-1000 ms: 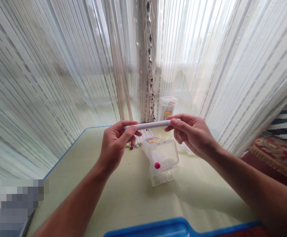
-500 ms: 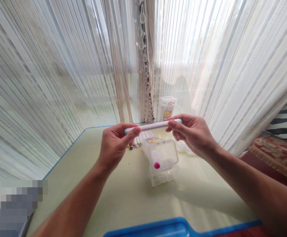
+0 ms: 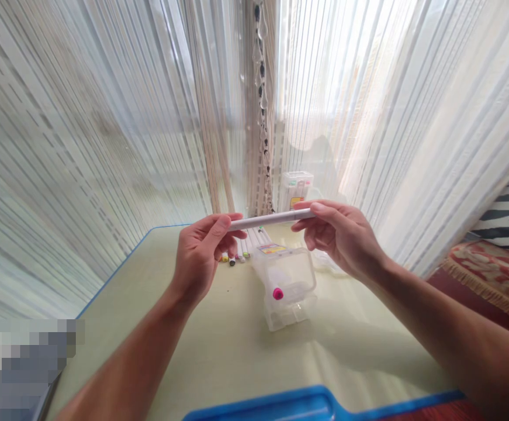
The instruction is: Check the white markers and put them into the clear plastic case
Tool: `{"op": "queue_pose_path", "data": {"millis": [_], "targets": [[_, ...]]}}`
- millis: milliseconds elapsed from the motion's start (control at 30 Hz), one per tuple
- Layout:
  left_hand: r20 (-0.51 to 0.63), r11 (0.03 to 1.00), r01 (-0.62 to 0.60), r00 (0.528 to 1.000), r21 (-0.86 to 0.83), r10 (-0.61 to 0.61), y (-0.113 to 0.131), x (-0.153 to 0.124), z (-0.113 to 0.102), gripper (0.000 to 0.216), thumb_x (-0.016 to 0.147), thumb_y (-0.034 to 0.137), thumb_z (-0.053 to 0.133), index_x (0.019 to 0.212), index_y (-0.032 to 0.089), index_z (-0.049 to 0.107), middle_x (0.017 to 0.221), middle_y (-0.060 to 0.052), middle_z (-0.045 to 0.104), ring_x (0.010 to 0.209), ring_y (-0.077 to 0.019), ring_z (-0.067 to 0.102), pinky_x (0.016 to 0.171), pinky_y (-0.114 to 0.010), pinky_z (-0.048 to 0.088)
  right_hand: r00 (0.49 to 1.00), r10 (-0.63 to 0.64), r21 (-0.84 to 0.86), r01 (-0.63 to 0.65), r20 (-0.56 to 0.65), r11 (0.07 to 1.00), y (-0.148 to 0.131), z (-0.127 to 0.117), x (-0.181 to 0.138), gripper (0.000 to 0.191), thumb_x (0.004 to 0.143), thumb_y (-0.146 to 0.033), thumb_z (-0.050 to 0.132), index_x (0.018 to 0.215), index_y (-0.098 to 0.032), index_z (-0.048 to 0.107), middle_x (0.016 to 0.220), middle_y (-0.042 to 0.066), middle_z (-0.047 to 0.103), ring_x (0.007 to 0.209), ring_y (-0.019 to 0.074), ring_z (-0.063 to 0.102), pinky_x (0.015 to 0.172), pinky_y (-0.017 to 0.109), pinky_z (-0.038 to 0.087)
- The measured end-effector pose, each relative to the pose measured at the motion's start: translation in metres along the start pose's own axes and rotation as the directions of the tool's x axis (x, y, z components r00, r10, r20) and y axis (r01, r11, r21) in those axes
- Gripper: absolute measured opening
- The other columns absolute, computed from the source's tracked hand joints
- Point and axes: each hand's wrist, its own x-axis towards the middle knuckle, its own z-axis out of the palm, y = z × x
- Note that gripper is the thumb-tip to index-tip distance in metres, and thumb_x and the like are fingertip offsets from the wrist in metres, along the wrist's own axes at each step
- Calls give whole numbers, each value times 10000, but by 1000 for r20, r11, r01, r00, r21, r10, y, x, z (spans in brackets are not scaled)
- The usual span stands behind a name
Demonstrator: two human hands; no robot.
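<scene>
A white marker (image 3: 267, 220) is held level above the table, one end in each hand. My left hand (image 3: 201, 248) pinches its left end between thumb and fingers. My right hand (image 3: 339, 231) pinches the right end, thumb on top. The fingers cover both tips of the marker. Below it, a clear plastic case (image 3: 289, 278) lies on its side with one pink-ended marker (image 3: 277, 293) inside. Behind my left fingers, several white markers (image 3: 241, 248) with coloured ends lie in a row on the table.
An upright clear case of markers (image 3: 298, 186) stands at the back by the string curtain (image 3: 149, 117). The pale green table (image 3: 219, 345) has a blue edge and a blue moulded tray (image 3: 272, 406) at the front. A patterned, fringed cloth (image 3: 495, 278) is at the right.
My fingers have shifted outward over the marker's blue-green ends, which no longer show. My left hand has uncovered more of the row of markers. The cases have stayed put.
</scene>
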Motion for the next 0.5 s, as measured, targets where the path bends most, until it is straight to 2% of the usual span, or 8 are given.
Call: {"op": "queue_pose_path", "data": {"millis": [67, 167, 300, 400, 500], "targets": [[-1, 998, -11, 1000, 60, 11, -1, 0, 0, 221, 852, 329, 742, 917, 120, 777, 681, -59, 723, 500, -97, 572, 473, -211, 445, 999, -39, -43, 39, -2, 998, 2, 0, 0, 215, 841, -349, 756, 876, -137, 761, 689, 81, 759, 417, 97, 583, 358, 205, 286], [10, 990, -9, 1000, 139, 7, -1, -1, 1, 206, 778, 299, 819, 882, 128, 769, 627, -34, 708, 466, -78, 542, 442, -187, 411, 995, -99, -100, 100, 8, 990, 5, -1, 1, 202, 772, -315, 846, 836, -149, 749, 640, 46, 734, 436, 84, 573, 379, 194, 348], [35, 983, 20, 999, 182, -27, 0, -3, 2, 239, 667, 233, 897, 847, 146, 767, 560, 4, 674, 447, -71, 532, 399, -162, 361, 989, -146, -131, 149, 32, 980, 6, -1, 0, 248, 683, -264, 915, 820, -150, 742, 598, 10, 697, 437, 70, 539, 389, 191, 374], [39, 982, 21, 999, 185, -29, 0, -3, 1, 221, 671, 239, 897, 830, 153, 770, 548, 8, 665, 448, -71, 534, 404, -161, 366, 991, -130, -122, 133, 35, 984, 6, -1, 0, 224, 724, -284, 890, 825, -149, 743, 584, 14, 691, 419, 66, 521, 381, 193, 347], [41, 988, 8, 999, 151, -14, 0, -2, 1, 185, 747, 291, 849, 842, 150, 776, 563, -5, 675, 444, -66, 521, 429, -173, 389, 996, -87, -93, 89, 24, 992, 5, -2, 0, 189, 804, -322, 824, 824, -152, 747, 610, 37, 711, 408, 67, 521, 373, 199, 297]]}}
